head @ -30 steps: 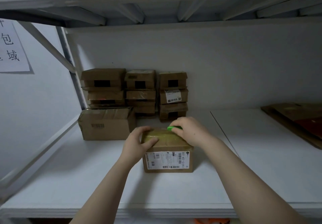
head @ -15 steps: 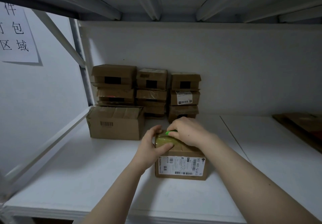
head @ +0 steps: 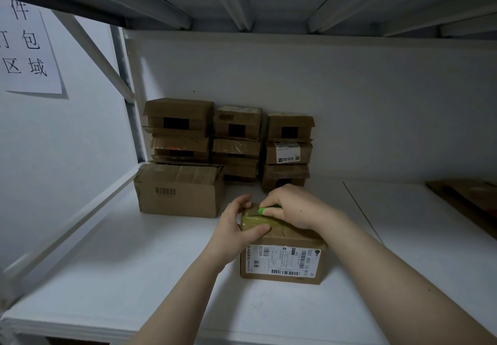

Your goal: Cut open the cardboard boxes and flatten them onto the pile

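Note:
A small taped cardboard box (head: 282,262) with a white shipping label stands on the white shelf (head: 134,277) in front of me. My left hand (head: 234,233) grips its top left corner, thumb on the taped top. My right hand (head: 293,207) holds a green-handled cutter (head: 267,209) at the box's far top edge; its blade is hidden. A pile of flattened cardboard (head: 468,199) lies at the right edge of the shelf.
Several sealed boxes (head: 236,140) are stacked against the back wall, with a larger box (head: 180,191) in front of them on the left. A shelf deck runs overhead. A paper sign (head: 27,46) hangs on the left wall.
My right hand with the cutter has slid leftward along the box's far top edge, closer to my left hand. The view has shifted slightly left and down.

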